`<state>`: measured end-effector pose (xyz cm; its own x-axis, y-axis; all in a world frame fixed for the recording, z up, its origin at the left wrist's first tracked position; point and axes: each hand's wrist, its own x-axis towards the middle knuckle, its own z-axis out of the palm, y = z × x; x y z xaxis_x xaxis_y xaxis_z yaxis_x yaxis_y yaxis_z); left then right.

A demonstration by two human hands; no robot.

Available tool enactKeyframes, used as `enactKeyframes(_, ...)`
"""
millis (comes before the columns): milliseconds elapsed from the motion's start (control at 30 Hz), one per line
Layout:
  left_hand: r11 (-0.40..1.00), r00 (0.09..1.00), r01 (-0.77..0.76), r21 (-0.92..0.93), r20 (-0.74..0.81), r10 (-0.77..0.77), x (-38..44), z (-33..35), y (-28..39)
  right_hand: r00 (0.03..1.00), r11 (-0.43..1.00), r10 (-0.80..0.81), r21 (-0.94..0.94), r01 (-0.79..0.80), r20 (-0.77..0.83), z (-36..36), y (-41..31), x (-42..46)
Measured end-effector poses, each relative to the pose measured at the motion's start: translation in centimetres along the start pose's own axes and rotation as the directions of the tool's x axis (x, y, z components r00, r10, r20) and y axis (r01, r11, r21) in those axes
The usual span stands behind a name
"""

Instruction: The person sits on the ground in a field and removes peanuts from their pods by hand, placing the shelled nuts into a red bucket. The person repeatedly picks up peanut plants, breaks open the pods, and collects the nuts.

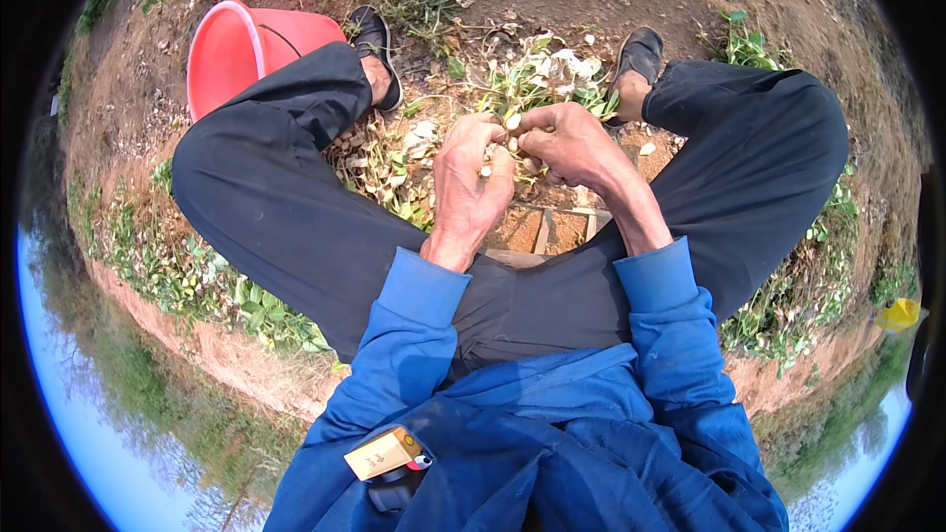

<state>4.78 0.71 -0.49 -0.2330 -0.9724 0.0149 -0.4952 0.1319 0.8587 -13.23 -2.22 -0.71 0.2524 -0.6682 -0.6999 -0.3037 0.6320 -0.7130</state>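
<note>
My left hand (pixel 473 181) is closed on the stems and pods of an uprooted plant, which looks like a peanut plant (pixel 543 81). Opposite it, my right hand (pixel 580 144) pinches at pale peanut pods (pixel 513 122) between thumb and fingers. The two hands almost meet, just above the ground between my spread legs. Green and withered leaves of the plant fan out beyond the fingers, toward my right shoe (pixel 641 55). Fingers cover part of the stems and some pods.
A pink plastic bucket (pixel 295 29) stands by my left foot, its mouth visible. Below my hands is a wooden slatted frame (pixel 543 230). Dry leaves (pixel 384 166) litter the soil. Leafy plants (pixel 214 281) lie to the left; something yellow (pixel 898 314) is far right.
</note>
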Motion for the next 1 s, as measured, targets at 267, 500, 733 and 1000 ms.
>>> enactKeyframes(267, 1.000, 1.000, 0.021, -0.021, -0.005, -0.021, 0.2, 0.2, 0.3, 0.996, 0.994, -0.091, -0.057, 0.089, -0.027, 0.0, 0.0, -0.6)
enactKeyframes(500, 0.999, 0.999, 0.042, -0.023, -0.015, -0.042, -0.1, 0.1, -0.7, 0.974, 0.980, -0.191, -0.081, 0.182, -0.118, 0.5, 0.2, -0.9)
enactKeyframes(733, 1.000, 0.999, -0.003, -0.014, -0.035, 0.003, 0.4, 0.1, 0.3, 0.985, 0.957, -0.104, 0.255, 0.136, -0.136, -0.1, -0.3, -1.1)
enactKeyframes(1000, 0.996, 0.992, -0.028, 0.083, -0.117, 0.038, 0.8, 0.8, 0.2, 0.949, 0.933, -0.264, 0.204, 0.297, -0.172, 0.3, 0.0, -0.8)
